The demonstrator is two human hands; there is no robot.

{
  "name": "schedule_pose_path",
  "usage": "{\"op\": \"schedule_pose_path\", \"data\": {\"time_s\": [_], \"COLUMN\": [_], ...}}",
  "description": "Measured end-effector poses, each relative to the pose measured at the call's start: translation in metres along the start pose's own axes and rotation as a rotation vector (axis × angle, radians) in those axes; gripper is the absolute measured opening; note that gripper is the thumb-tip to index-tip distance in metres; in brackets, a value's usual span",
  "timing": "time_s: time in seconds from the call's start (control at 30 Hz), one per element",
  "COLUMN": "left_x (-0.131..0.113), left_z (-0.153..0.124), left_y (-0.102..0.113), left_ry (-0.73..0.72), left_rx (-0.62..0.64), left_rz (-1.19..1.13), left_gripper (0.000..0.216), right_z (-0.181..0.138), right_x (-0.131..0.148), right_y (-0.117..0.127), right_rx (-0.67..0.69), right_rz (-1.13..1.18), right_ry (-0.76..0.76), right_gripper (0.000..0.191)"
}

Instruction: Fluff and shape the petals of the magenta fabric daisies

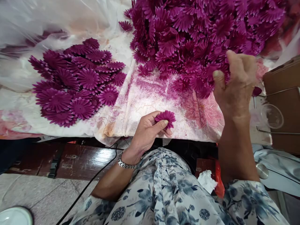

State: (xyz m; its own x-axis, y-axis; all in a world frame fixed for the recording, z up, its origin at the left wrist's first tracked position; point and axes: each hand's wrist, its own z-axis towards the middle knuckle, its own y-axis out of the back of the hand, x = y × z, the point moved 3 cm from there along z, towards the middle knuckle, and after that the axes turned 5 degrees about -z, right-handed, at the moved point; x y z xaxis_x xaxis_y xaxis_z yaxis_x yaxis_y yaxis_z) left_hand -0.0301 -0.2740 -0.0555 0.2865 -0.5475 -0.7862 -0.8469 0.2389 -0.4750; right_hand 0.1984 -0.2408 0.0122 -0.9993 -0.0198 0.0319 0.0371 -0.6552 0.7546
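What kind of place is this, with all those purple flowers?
Probably a small home or workshop spot for hand-making artificial flowers. A big heap of purple flower heads lies on a dye-stained cloth, a flatter batch sits aside, and the left hand holds one flower.

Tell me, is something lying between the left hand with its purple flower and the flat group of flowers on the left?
Nothing visible does. The left hand holds one purple flower over the stained cloth, and only bare cloth lies between it and the flat group of flowers.
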Motion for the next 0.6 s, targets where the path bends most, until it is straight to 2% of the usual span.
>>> {"op": "schedule_pose_path", "data": {"time_s": [0.07,0.17,0.27,0.33,0.47,0.6], "left_x": [-0.001,-0.001,-0.001,-0.001,0.002,0.006], "left_z": [0.001,0.004,0.004,0.004,0.003,0.003], "left_y": [-0.001,-0.003,-0.006,-0.008,-0.009,-0.007], "left_ry": [-0.028,-0.041,-0.022,-0.017,-0.006,0.003], "left_rx": [-0.009,-0.007,-0.005,0.018,0.079,0.078], "left_rz": [-0.007,-0.033,-0.059,-0.065,-0.067,-0.093], "left_gripper": [0.020,0.022,0.020,0.015,0.009,0.012], "right_z": [-0.004,-0.029,-0.049,-0.054,-0.056,-0.060], "right_x": [0.013,0.057,0.089,0.094,0.086,0.087], "right_y": [0.001,0.004,0.003,0.001,-0.003,-0.002], "right_rx": [0.060,0.183,0.272,0.301,0.351,0.250], "right_rz": [0.118,0.481,0.619,0.644,0.698,0.615], "right_ry": [0.072,0.267,0.295,0.271,0.253,0.305], "right_gripper": [0.038,0.018,0.011,0.011,0.009,0.009]}}
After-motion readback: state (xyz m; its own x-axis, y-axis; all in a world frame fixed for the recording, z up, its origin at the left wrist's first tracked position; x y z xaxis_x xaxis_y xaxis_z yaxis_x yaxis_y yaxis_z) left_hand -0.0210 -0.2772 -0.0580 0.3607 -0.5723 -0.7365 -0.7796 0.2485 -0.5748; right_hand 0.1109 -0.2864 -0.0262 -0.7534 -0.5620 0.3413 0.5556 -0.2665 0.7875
